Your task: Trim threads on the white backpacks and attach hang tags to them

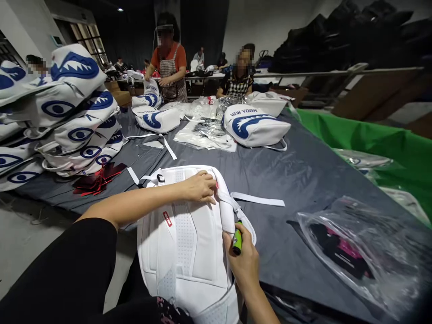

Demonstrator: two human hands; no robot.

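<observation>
My right grip point(243, 258) is closed around a small green lighter point(237, 239), held upright close to the shoulder strap point(227, 211) of a white backpack point(189, 243). My left grip point(200, 186) is spread flat with the fingers a little curled, and it presses on the top of the backpack near the base of the strap, pinching nothing. The backpack lies with its padded back side up on the near edge of the grey table point(303, 175), partly hanging toward my lap. I judge it light and soft, the padding a bit springy and the smooth cover maybe slippery, so it is better to hold it by the strap or the top edge. Farther on the table lie another white bag with blue print point(254, 126), loose white straps point(258, 199) and plastic bags point(364, 252). On my left is a stack of similar bags point(67, 117). Other people stand at the far end.
</observation>
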